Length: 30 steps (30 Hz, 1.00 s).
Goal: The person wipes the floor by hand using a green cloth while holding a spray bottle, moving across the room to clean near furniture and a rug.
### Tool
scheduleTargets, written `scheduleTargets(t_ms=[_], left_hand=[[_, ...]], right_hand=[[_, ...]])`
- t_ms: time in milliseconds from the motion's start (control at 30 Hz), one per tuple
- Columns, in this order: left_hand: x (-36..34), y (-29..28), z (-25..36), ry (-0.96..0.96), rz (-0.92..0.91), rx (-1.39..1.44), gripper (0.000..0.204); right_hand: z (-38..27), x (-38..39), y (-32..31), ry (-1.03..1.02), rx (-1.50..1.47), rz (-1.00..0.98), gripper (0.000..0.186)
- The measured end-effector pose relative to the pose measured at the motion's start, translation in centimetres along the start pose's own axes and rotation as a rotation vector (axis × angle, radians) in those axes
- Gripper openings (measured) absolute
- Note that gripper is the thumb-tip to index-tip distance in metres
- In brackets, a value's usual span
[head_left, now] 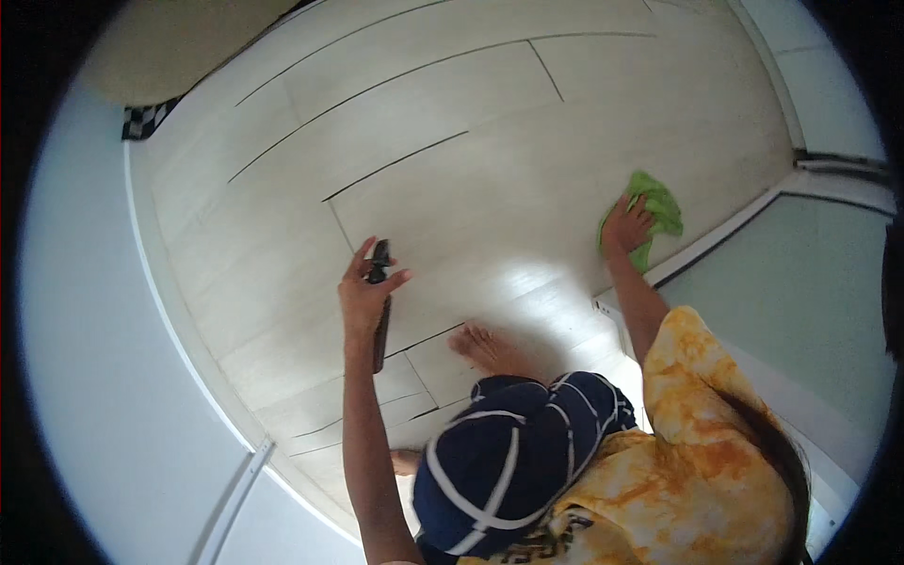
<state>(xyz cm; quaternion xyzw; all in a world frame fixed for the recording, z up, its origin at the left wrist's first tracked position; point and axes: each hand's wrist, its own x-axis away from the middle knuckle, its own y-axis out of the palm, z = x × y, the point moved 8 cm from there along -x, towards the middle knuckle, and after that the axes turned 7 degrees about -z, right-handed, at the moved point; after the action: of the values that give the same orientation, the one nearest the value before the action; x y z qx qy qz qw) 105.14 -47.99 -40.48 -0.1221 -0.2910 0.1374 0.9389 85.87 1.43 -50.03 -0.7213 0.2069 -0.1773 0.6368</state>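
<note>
My left hand [367,294] is closed round a tall dark bottle [380,331] with a black top that looks like a spray head, at the centre left above the tiled floor [452,207]. Out to the right, my right hand [629,226] presses on a crumpled green cloth [659,202] on the floor, its fingers bent over the fabric. My bare foot [490,350] shows on the floor between my arms, and part of the other shows beside my left forearm.
A white wall [85,311] with a skirting runs along the left. On the right is a pale green glass panel [772,273] in a white frame with a track. At the top left are a beige object [179,38] and a black-and-white checked item [146,118].
</note>
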Motion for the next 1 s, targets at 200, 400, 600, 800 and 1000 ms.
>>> scheduleTargets(t_ms=[200,400,600,800,1000], left_hand=[[2.6,-2.6,-3.2,-0.220,0.114,-0.114,0.077],[11.0,-10.5,-7.9,-0.033,0.524,0.282,0.064],[26.8,-20.2,-14.1,-0.077,1.371,0.351,0.059],[26.6,-25.0,-19.7,-0.040,1.509,0.220,0.051],[29.3,-26.7,-22.3,-0.046,1.745,0.226,0.047]], right_hand=[[-0.6,-1.6,-1.6,-0.015,-0.018,0.016,0.073],[-13.0,9.0,1.7,-0.546,0.133,-0.049,0.069],[-38.1,53.7,1.4,-1.461,-0.229,-0.690,0.069],[-32.7,74.8,1.3,-2.338,-0.271,-0.663,0.052],[-21.7,38.8,3.8,-1.697,-0.039,-0.791,0.046]])
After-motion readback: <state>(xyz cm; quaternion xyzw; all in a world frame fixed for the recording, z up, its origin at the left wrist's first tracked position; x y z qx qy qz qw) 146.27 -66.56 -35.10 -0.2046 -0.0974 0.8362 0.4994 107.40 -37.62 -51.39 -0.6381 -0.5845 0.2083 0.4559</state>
